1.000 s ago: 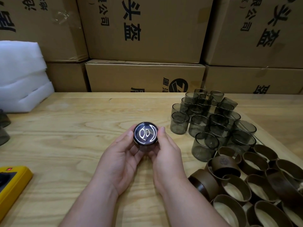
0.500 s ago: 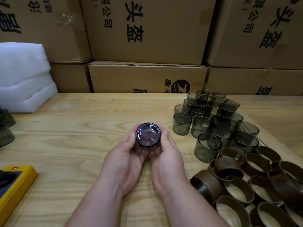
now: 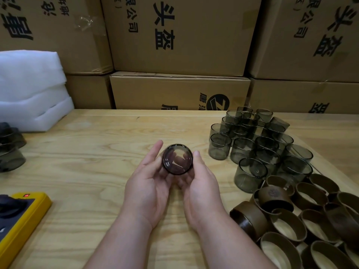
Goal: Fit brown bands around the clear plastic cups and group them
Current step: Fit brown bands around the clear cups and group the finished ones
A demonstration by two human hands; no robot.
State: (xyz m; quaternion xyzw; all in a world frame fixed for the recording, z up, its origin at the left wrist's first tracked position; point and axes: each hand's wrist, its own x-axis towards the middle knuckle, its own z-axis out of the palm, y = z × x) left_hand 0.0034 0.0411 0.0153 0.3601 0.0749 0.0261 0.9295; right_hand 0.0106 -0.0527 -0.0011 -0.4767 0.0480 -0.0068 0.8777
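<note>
Between both hands' [image 3: 149,188] [image 3: 202,188] grip lies the cup [image 3: 177,159].

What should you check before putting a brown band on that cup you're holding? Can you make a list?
1. Cup gripped: ok, left hand and right hand cradle it, round face toward the camera.
2. Cup bare: cannot tell, fingers hide its sides.
3. A hand free for a band: not ok, both hold the cup.
4. Brown bands in reach: ok, heaped beside the right forearm.
5. More clear cups: ok, clustered behind the bands.
</note>
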